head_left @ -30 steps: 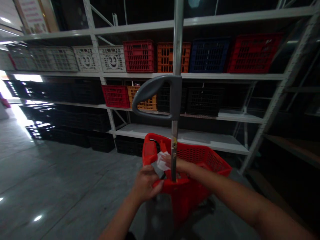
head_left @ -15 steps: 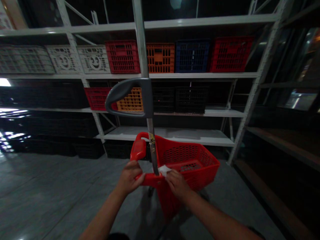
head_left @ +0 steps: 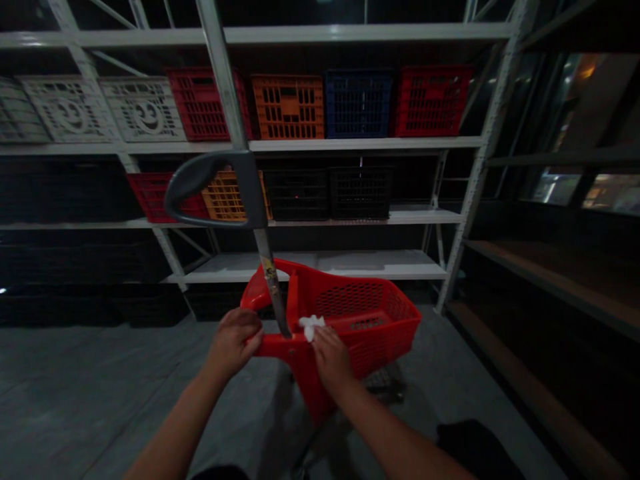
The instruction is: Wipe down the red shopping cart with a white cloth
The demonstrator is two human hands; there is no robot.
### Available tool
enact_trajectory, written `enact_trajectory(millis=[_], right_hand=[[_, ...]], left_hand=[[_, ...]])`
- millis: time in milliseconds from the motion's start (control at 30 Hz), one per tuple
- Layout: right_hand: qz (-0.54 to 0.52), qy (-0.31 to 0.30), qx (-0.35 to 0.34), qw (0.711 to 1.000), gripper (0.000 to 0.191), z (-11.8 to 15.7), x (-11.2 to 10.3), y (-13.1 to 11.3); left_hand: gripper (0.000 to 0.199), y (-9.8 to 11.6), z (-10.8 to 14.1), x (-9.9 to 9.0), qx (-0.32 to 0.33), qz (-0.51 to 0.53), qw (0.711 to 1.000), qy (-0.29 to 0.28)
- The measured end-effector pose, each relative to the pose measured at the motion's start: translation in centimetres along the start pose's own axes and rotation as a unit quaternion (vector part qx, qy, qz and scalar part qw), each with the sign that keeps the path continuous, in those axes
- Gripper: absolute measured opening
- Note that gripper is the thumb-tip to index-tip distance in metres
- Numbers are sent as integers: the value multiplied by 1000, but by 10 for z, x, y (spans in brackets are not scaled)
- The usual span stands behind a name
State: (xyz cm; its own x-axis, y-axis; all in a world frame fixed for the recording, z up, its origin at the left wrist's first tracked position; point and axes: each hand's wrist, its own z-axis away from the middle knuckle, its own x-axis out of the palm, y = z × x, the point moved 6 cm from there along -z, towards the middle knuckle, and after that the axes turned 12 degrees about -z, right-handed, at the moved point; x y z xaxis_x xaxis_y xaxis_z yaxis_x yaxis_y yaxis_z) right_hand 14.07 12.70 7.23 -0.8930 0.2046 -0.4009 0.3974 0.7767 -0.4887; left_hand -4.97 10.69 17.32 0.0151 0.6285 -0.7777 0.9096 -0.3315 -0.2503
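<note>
A red plastic cart (head_left: pixel 360 347) with perforated basket walls stands on the floor in front of me. My left hand (head_left: pixel 235 337) is wrapped round the near corner of its handle frame. With my right hand (head_left: pixel 330 353) I pinch a crumpled white tissue (head_left: pixel 312 326) against the basket's near upper rim. A metal pole (head_left: pixel 227 93) rises from the rim just left of the tissue, leaning left. It bears a grey loop grip (head_left: pixel 250 190) and a torn yellow sticker low down.
White metal shelving (head_left: pixel 370 143) runs behind the cart. It carries an orange crate (head_left: pixel 289 107), a blue crate (head_left: pixel 359 103), white crates (head_left: pixel 145 110) with smiling faces, and several red and black ones. Darker shelves (head_left: pixel 540 267) stand close on the right.
My view has swung right, so the cart and crates sit further left. The tissue stays in my right hand and looks more bunched at the rim. My left hand keeps its hold.
</note>
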Motion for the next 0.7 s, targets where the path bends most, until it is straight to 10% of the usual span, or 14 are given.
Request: enact_trajectory(millis=[200,533,700], right_hand=[[-57,-31,-77,995,37,-6,1,-9],[122,89,96,984,38,83,-192,177],[127,169,139,968,43,87,-195,179]], left_hand=[[32,24,-5,-1,-56,-95,993,-37],[40,9,-5,13,-68,-171,981,-65],[39,13,-7,13,-67,-178,980,-56]])
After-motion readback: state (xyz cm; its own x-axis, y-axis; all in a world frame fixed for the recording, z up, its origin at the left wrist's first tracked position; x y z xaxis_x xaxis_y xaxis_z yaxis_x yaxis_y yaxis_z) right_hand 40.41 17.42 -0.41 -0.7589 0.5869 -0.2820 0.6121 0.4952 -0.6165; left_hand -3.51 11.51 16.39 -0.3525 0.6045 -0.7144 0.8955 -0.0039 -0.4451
